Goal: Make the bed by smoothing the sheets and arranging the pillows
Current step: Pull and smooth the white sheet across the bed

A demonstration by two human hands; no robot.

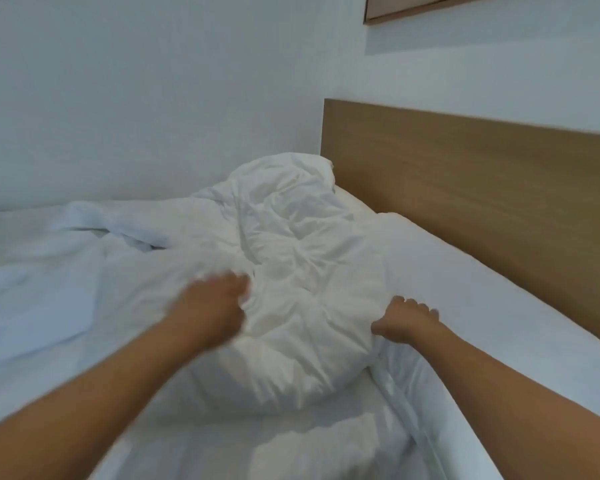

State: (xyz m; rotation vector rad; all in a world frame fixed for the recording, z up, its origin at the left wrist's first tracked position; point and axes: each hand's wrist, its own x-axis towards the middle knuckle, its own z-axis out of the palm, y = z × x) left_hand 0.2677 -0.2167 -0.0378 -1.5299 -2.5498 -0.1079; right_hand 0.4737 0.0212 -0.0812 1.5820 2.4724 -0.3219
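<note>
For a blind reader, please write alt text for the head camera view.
Two bare hands grip a crumpled white duvet on a bed: left hand blurred, right hand curled on its edge. A wooden headboard stands behind, against a white wall.

**Bare strip along the headboard, bulk in the middle**

We found bare mattress point(465, 271) open between the bunched duvet point(291, 244) and the wooden headboard point(465, 174). The white wall point(136, 98) closed off the far side.

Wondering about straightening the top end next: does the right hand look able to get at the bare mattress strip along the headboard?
Probably yes. The right hand grips the duvet edge right beside the mattress strip, with nothing between.
</note>
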